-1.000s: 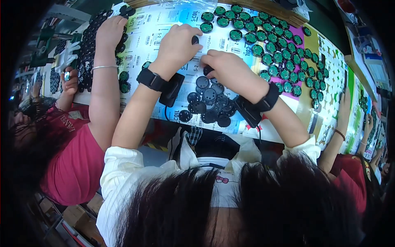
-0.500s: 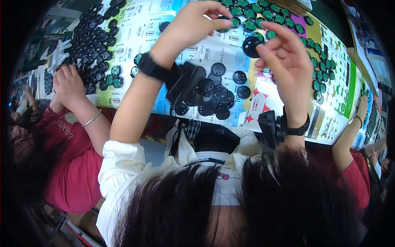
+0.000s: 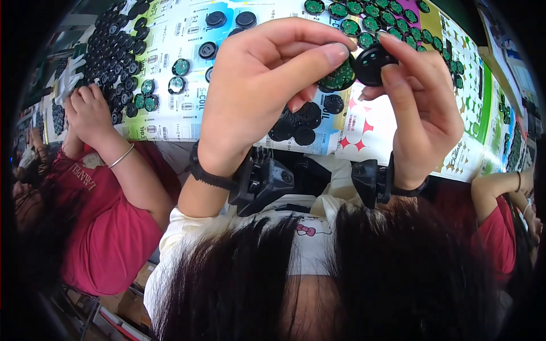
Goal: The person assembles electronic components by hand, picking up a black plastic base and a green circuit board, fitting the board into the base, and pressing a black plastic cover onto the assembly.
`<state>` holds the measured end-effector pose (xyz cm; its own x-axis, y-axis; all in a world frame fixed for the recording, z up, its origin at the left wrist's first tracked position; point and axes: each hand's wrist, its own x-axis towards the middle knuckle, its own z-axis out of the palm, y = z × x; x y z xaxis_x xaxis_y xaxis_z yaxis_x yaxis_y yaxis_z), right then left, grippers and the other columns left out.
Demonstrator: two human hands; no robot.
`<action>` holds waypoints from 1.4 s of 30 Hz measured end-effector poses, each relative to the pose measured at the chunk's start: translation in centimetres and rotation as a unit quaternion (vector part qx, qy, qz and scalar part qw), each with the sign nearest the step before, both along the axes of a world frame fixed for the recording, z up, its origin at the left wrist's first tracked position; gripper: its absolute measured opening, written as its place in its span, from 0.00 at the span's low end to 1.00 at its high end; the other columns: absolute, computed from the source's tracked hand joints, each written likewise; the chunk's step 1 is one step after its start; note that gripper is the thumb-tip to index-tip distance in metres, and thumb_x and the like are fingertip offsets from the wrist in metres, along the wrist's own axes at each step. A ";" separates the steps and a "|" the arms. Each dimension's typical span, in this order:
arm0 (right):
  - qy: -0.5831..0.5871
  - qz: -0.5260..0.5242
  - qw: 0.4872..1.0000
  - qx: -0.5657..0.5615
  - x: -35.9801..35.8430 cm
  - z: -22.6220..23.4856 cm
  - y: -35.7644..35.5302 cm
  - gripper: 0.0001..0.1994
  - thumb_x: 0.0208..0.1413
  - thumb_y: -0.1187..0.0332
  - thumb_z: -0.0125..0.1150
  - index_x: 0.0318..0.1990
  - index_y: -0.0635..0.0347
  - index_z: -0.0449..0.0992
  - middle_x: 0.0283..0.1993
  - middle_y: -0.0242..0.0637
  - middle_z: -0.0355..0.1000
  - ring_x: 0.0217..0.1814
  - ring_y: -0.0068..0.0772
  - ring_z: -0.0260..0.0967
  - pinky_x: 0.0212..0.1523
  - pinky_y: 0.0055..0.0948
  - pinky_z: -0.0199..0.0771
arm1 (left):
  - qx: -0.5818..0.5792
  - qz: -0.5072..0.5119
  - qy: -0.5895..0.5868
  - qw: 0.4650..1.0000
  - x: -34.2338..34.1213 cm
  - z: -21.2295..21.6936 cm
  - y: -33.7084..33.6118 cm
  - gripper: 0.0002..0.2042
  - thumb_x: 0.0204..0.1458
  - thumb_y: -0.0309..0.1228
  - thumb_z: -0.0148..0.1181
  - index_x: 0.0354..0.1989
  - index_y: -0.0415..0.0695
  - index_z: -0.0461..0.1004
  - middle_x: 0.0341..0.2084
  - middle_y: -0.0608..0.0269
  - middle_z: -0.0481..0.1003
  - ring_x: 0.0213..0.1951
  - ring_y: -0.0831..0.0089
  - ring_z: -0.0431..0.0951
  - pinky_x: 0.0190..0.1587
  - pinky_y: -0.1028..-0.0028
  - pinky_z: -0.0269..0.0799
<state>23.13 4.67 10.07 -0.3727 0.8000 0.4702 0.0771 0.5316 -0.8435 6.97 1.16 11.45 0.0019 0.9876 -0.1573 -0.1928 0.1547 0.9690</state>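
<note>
Left hand [image 3: 261, 85] is grasping a green-board disc [image 3: 340, 77], thumb pressing near its upper rim, fingers curling behind and below. Right hand [image 3: 418, 108] is pinching a black disc [image 3: 372, 63] between thumb and index finger, other fingers bending loosely underneath. Both discs are hovering above the counter [image 3: 170, 129], tilting, edges sitting right beside each other; can't tell if they're touching.

Pile of loose black discs [image 3: 298, 126] is lying on the counter below the hands, left hand partly covering it. Big group of green-board pieces [image 3: 401, 25] is spreading over the far right side, beyond the hands. Three black round parts [image 3: 215, 19] are lying apart, far side, left of centre. Two more green pieces [image 3: 181, 67] are sitting nearer, left of the left hand. Dense cluster of black parts [image 3: 116, 62] is filling the far left, a few green ones lying by its near edge.

Printed sheets [image 3: 361, 128] are covering the counter. Black wrist unit [image 3: 267, 181] is strapping onto the left wrist, a similar one [image 3: 371, 181] onto the right. Co-worker in red [image 3: 114, 244] is sitting at left, wearing a bracelet [image 3: 121, 156].
</note>
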 end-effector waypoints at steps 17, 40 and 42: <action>-0.123 -0.002 0.990 0.072 0.4 0.3 0.1 0.16 0.38 0.83 0.57 0.39 0.68 0.71 0.29 0.35 0.64 0.28 0.21 0.63 0.26 0.15 0.68 | 0.082 0.063 0.049 0.993 1.0 -1.5 -0.4 0.11 0.40 0.16 0.57 0.35 0.32 0.69 0.28 0.58 0.72 0.32 0.78 0.72 0.32 0.86 0.67; -0.068 0.003 0.982 0.177 0.1 0.8 -1.5 0.25 0.25 0.77 0.68 0.39 0.71 0.71 0.39 0.40 0.61 0.35 0.28 0.62 0.33 0.22 0.67 | 0.016 -0.115 -0.185 0.976 0.2 -2.5 -0.9 0.32 0.38 0.45 0.59 0.50 0.38 0.60 0.43 0.57 0.67 0.43 0.67 0.69 0.46 0.71 0.66; -0.072 0.007 0.977 0.203 0.3 0.4 -1.0 0.25 0.26 0.78 0.68 0.40 0.70 0.70 0.39 0.40 0.61 0.35 0.28 0.62 0.33 0.21 0.67 | 0.008 -0.118 -0.190 0.975 0.3 -2.4 -0.9 0.33 0.38 0.45 0.60 0.50 0.38 0.59 0.43 0.57 0.67 0.43 0.66 0.70 0.46 0.71 0.66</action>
